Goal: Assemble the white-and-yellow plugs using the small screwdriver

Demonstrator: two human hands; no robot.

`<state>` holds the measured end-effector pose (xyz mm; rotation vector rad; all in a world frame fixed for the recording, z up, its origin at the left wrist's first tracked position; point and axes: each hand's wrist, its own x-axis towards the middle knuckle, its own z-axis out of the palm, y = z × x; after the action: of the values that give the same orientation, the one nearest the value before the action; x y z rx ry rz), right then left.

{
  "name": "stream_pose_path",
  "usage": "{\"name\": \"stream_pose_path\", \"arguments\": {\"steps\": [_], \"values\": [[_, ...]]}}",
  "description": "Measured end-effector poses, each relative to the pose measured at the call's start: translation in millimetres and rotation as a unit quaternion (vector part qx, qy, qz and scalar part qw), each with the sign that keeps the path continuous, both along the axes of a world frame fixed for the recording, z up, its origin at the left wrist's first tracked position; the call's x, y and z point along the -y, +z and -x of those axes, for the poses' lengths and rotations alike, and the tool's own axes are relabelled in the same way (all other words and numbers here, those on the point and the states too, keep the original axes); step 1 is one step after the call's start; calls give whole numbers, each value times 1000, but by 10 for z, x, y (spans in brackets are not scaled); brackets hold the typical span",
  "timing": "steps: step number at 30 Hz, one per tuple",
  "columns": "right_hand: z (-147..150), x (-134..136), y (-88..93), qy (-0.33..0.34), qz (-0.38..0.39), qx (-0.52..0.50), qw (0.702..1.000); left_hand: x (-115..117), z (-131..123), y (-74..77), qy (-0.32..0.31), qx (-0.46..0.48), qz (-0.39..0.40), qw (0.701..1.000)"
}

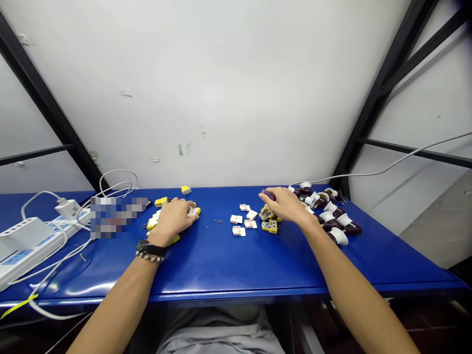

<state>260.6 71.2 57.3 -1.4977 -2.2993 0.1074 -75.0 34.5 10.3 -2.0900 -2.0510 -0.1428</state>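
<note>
The half-curled left hand (174,217) touches a boxy yellow-and-white plug (192,212), grip unclear; the right hand (286,201) clasps a rounded purple handle (268,195).

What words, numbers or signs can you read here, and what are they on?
None can be read for sure.
White boxy plastic charger: small grey marking, too small to read.
Long white power strip with blue sockets: any print is too small.
Open yellow plastic plug: too small to tell.
Pixelated patch on the left: blurred out, so any text is hidden.
</note>
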Motion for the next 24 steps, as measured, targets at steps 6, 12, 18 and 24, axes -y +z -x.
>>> {"name": "stream_pose_path", "arguments": {"steps": [6,12,18,24], "values": [[126,38,-42,47,-38,-108,992,25,-90,-59,-5,-28,-42,999],[215,72,-105,77,-59,-203,974,25,-141,-7,5,30,-81,996],[316,116,-169,132,-24,-445,885,68,-308,41,-179,360,-48,914],[491,268,-281,192,74,-499,842,182,-659,-89,-334,385,154,847]]}}
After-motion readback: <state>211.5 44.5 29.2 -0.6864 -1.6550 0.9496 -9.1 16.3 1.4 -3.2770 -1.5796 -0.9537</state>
